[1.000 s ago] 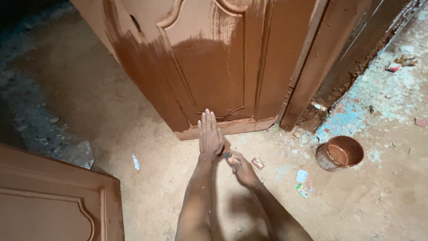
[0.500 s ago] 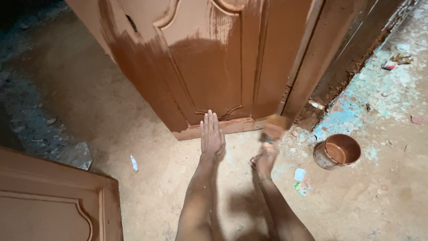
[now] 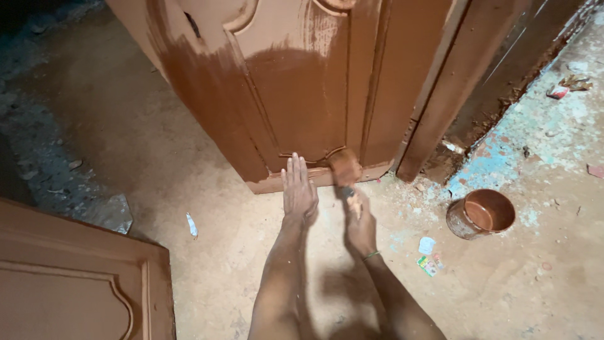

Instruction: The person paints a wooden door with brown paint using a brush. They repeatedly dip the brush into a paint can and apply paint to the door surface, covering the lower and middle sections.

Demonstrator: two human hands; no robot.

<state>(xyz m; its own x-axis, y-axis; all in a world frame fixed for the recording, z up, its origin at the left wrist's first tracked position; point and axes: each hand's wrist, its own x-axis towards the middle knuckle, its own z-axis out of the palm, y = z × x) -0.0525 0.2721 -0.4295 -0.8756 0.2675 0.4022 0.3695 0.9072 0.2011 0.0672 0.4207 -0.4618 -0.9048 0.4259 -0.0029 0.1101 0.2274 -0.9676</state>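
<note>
Brown paint in the round tin (image 3: 481,214) (right of the brush (image 3: 345,169))

Dusty tan concrete floor (image 3: 157,157) with blue paint patches, carrying a paint pot (image 3: 481,214), scattered paper scraps (image 3: 428,258), a white wrapper (image 3: 192,225) and a flat door panel (image 3: 69,283).

Dim warm light, dark corners, slight blur.

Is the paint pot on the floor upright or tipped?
Upright. The pot stands on its base right of the right hand, its round mouth open upward, with brown paint coating the inside.
</note>
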